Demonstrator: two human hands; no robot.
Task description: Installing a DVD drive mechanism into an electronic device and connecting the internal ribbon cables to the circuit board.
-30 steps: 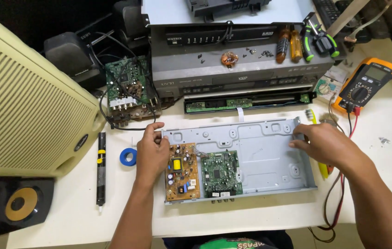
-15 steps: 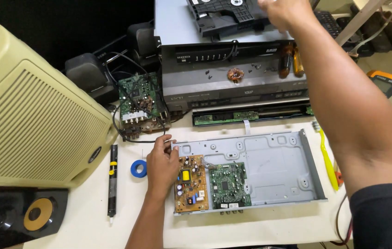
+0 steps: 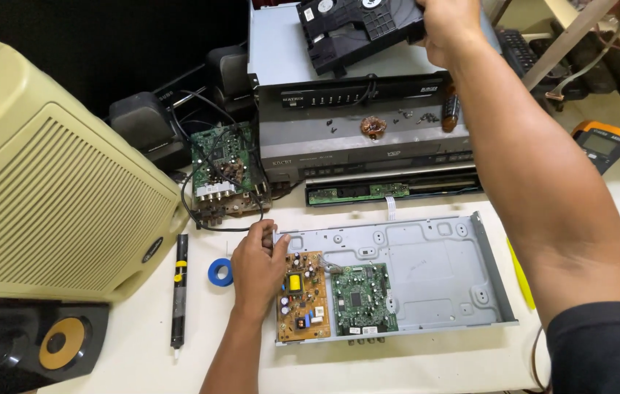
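White desk (image 3: 470, 368) carries an open grey sheet-metal chassis (image 3: 427, 270) with a tan power board (image 3: 303, 298) and a green circuit board (image 3: 363, 298) inside. I note my left hand (image 3: 257, 266) gripping its left edge. My right hand (image 3: 450, 29) is closed on a black plastic disc-drive mechanism (image 3: 357, 29), raised over stacked grey players (image 3: 361, 124).
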